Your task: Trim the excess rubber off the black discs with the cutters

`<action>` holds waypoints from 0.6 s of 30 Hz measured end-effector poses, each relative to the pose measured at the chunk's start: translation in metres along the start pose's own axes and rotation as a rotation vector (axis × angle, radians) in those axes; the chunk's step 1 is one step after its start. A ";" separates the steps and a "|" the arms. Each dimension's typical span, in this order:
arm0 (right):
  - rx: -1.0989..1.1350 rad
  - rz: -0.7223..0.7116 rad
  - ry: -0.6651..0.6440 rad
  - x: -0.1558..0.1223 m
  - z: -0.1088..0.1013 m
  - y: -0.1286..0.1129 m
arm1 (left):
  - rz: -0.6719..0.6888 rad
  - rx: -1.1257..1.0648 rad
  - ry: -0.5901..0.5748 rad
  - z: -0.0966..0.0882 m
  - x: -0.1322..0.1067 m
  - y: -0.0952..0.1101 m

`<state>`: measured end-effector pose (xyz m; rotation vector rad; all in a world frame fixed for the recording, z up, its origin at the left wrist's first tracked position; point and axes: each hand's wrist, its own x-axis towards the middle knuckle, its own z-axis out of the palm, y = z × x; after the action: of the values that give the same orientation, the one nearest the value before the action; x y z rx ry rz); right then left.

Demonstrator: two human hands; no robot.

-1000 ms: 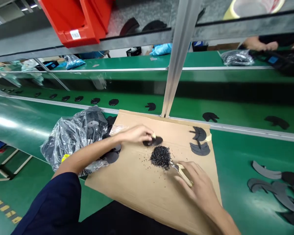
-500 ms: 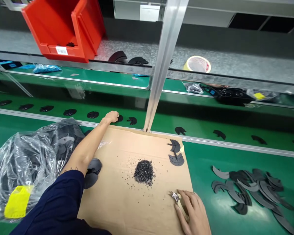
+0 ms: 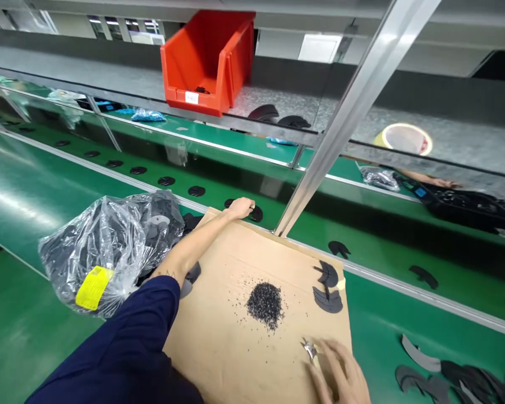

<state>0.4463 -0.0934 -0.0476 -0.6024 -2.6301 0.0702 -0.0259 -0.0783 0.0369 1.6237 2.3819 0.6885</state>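
My left hand (image 3: 240, 208) reaches over the green belt behind the cardboard. Its fingers are closed beside a black curved part (image 3: 257, 214); whether they grip anything is hidden. Low on the right, my right hand (image 3: 340, 367) is wrapped around small nippers (image 3: 310, 350), whose metal jaws point toward the pile. A heap of tiny black bits (image 3: 265, 304) lies in the middle of the cardboard sheet (image 3: 223, 336). Two fan-shaped black parts (image 3: 328, 286) rest near the sheet's right edge. Grey-black parts (image 3: 189, 283) peek out beside my left forearm.
Left of the cardboard lies a clear plastic bag (image 3: 101, 235) of dark parts with a yellow label. More curved parts (image 3: 421, 353) are piled at right. A metal post (image 3: 345, 123) rises behind the sheet. The shelf above holds a red bin (image 3: 197, 98) and a tape roll (image 3: 406, 139).
The view has swung left, shifting the scene rightward. My left hand remains over the belt, now closer to the post and between two black parts. My right hand keeps the nippers over the cardboard.
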 end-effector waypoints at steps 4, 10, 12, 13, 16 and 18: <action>0.077 0.007 0.068 0.031 -0.006 -0.025 | 0.145 -0.089 -0.098 -0.011 -0.050 0.027; 0.285 -0.216 -0.028 0.087 0.011 -0.072 | 0.369 -0.348 -0.446 0.015 -0.182 0.071; 0.390 -0.300 -0.149 0.090 0.018 -0.080 | 0.367 -0.302 -0.450 0.017 -0.213 0.063; 0.442 -0.302 -0.189 0.089 0.021 -0.081 | 0.344 -0.241 -0.419 0.015 -0.223 0.053; 0.562 -0.147 -0.213 0.083 0.025 -0.079 | 0.201 -0.006 -0.292 -0.001 -0.238 0.010; 0.627 -0.017 -0.211 0.079 0.023 -0.075 | 0.050 0.244 -0.214 -0.014 -0.244 -0.021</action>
<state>0.3420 -0.1267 -0.0258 -0.3621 -2.5936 0.9553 0.0464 -0.3117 0.0126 1.7540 2.3481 0.2219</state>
